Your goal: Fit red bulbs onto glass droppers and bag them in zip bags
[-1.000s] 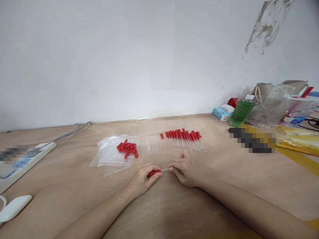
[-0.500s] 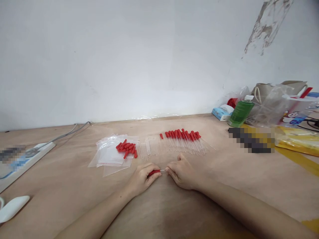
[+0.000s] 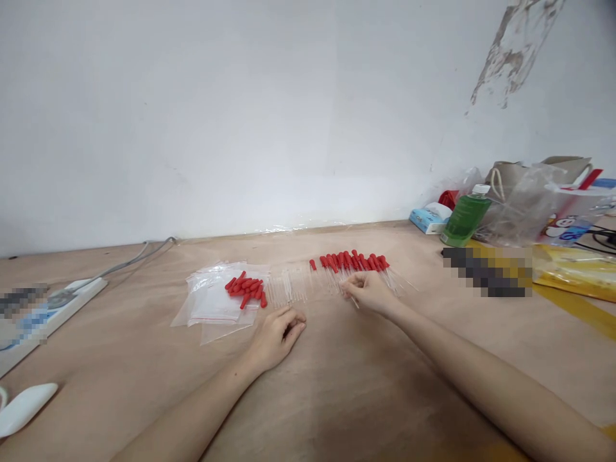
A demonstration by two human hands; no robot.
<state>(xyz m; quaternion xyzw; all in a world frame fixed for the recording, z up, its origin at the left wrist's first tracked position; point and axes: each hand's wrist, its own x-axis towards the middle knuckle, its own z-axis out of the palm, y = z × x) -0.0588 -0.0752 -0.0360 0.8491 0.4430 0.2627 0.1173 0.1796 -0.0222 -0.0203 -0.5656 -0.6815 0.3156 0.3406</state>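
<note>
My right hand (image 3: 369,290) pinches the thin clear stem of a dropper at the near side of a row of red-bulbed droppers (image 3: 373,262). The stem's tip shows below my fingers, and the held dropper's red bulb is hard to tell from the others. My left hand (image 3: 279,333) rests on the table with its fingers curled in and thumb close to them, nothing visible in it. Beyond it lie loose clear tubes (image 3: 287,285) side by side. Left of these, a pile of red rubber bulbs (image 3: 245,287) sits on clear zip bags (image 3: 212,301).
At the right stand a green bottle (image 3: 466,217), a blue tissue pack (image 3: 427,219) and a plastic cup (image 3: 563,215) among bags. A white power strip (image 3: 91,289) with a grey cable lies at the left, a white object (image 3: 29,407) nearer me. The wall closes off the back.
My left hand has let go of the dropper's red bulb and stayed nearly in place. My right hand has carried the dropper forward and right to the row.
</note>
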